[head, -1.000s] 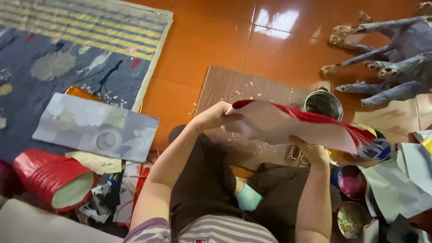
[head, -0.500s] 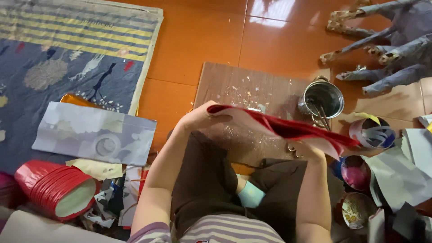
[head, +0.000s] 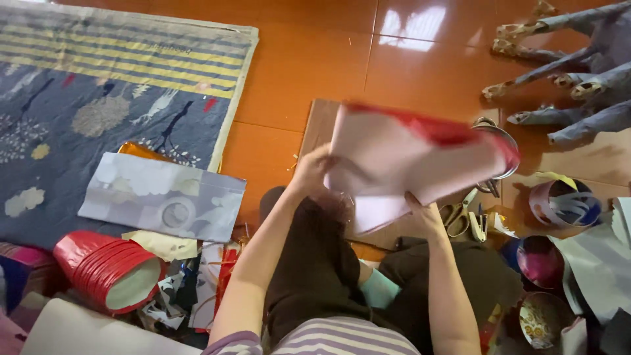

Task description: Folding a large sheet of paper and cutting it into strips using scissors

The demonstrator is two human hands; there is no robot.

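Both hands hold up a large sheet of paper [head: 407, 164], pale pink-white on the face turned toward the camera and red on its other side, which shows as a red band along the top and right edges. The sheet is motion-blurred. Its long axis runs roughly left to right, dipping slightly toward the right, where its far end reaches out over a metal pot [head: 501, 141].

The left hand [head: 314, 172] grips the sheet's left edge, fingers curled closed around the paper. The right hand [head: 420, 209] pinches the lower edge from beneath, with the sheet rising above its fingers; how tightly those fingers close is partly hidden by the paper.

Just right of the right hand's fingers lie scissors [head: 457, 213] on a cardboard mat [head: 319, 125]. Farther right are a roll of tape [head: 564, 204] and round tins [head: 542, 261]. Well left of the left hand's fingers sit a grey patterned sheet [head: 164, 197], a red ribbed cylinder [head: 108, 269] and a blue rug [head: 98, 98]. Grey papier-mâché limbs [head: 572, 85] rest on the orange floor tiles [head: 309, 59].
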